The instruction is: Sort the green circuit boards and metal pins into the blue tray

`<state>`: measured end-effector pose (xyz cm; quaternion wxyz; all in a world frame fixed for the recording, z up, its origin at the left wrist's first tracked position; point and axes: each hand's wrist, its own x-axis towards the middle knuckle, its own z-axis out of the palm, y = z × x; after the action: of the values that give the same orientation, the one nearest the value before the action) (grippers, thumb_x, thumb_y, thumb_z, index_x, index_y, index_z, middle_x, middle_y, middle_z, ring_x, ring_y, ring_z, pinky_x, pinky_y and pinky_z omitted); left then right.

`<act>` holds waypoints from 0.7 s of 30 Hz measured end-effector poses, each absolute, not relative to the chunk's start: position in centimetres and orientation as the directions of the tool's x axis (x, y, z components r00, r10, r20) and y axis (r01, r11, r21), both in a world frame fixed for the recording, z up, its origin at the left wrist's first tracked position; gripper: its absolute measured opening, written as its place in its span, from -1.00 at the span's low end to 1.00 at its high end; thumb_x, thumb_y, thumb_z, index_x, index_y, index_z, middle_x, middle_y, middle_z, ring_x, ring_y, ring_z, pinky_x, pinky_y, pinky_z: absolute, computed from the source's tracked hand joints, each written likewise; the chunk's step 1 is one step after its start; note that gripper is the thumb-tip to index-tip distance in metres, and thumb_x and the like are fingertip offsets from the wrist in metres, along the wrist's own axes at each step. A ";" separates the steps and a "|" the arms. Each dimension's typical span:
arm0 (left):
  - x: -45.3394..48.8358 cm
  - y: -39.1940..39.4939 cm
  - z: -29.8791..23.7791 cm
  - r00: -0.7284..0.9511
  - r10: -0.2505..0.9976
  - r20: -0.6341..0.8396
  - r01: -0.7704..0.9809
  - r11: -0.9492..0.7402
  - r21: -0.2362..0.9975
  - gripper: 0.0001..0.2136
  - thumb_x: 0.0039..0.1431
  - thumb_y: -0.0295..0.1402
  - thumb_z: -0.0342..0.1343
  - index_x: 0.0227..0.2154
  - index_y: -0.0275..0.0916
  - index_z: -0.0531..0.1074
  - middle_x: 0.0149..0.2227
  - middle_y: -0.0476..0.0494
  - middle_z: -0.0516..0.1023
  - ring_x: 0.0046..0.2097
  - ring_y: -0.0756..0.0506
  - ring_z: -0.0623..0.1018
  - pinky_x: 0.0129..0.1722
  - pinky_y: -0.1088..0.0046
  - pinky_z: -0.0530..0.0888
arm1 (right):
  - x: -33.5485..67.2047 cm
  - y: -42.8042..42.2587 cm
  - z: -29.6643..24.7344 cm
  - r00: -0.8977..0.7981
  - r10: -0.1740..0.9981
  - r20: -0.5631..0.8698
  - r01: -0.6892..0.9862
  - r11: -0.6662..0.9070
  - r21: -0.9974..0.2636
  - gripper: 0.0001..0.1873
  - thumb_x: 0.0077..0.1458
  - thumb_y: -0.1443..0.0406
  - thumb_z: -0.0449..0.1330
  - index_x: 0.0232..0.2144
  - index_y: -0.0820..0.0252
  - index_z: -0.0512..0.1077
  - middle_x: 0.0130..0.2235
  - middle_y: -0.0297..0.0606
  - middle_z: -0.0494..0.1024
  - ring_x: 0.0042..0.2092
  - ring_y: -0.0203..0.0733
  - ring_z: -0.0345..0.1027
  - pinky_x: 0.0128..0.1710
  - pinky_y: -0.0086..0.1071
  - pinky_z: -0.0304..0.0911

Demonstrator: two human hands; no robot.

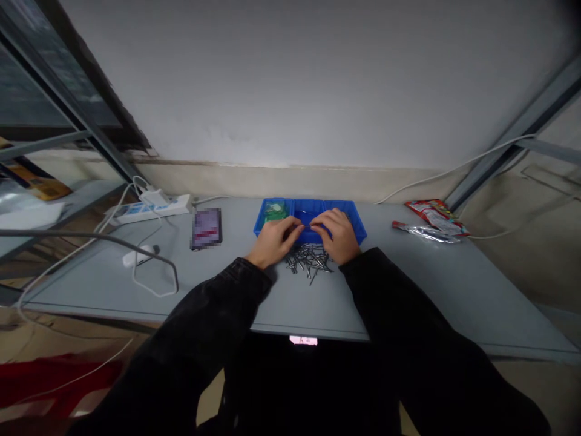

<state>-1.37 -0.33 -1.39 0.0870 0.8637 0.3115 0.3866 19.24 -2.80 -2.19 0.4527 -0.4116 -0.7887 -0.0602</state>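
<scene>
Steel pins (309, 260) are heaped on the table (408, 284), just in front of the blue tray (313, 209). One thin piece (311, 226) is pinched at both ends by left hand (275, 241) and right hand (338, 236), axis left-right, just beyond the heap; both hands equally near.

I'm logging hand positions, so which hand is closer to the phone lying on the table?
Left. The left hand sits to the right of the phone, with bare table between them; the right hand lies farther right, beyond the left hand.
</scene>
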 end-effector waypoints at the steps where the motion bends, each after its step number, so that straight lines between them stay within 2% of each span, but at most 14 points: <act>1: -1.4 -0.3 -1.4 0.519 0.600 0.609 0.468 -0.796 0.385 -0.78 0.42 -0.25 0.01 -0.21 -0.27 0.48 -0.41 -0.02 0.53 -0.45 0.04 0.43 -0.37 0.48 0.38 | 19.1 -2.8 -2.2 -0.245 0.587 0.772 0.693 0.663 -0.283 -0.81 0.34 0.26 0.10 -0.31 0.11 0.47 -0.27 -0.24 0.56 -0.18 -0.08 0.34 -0.12 -0.17 0.20; 8: -1.4 -0.3 -1.6 0.577 0.567 0.588 0.438 -0.822 0.363 -0.76 0.44 -0.26 -0.04 -0.16 -0.26 0.48 -0.31 -0.11 0.58 -0.31 -0.03 0.53 -0.26 0.41 0.43 | 18.5 -3.0 -2.2 -0.254 0.538 0.804 0.641 0.716 -0.277 -0.82 0.33 0.29 0.10 -0.32 0.13 0.46 -0.29 -0.24 0.57 -0.20 -0.11 0.36 -0.10 -0.18 0.26; 21: -1.2 -0.5 -1.5 0.559 0.574 0.598 0.449 -0.816 0.364 -0.78 0.43 -0.28 -0.01 -0.17 -0.28 0.49 -0.30 -0.11 0.60 -0.34 0.00 0.52 -0.27 0.45 0.44 | 18.5 -3.3 -2.0 -0.249 0.592 0.766 0.676 0.673 -0.300 -0.80 0.34 0.29 0.06 -0.34 0.12 0.42 -0.29 -0.23 0.53 -0.19 -0.09 0.31 -0.11 -0.18 0.24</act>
<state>-1.18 -0.51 -1.45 0.0852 0.8786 0.2912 0.3687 18.48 -3.28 -2.01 0.4624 -0.4020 -0.7890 -0.0453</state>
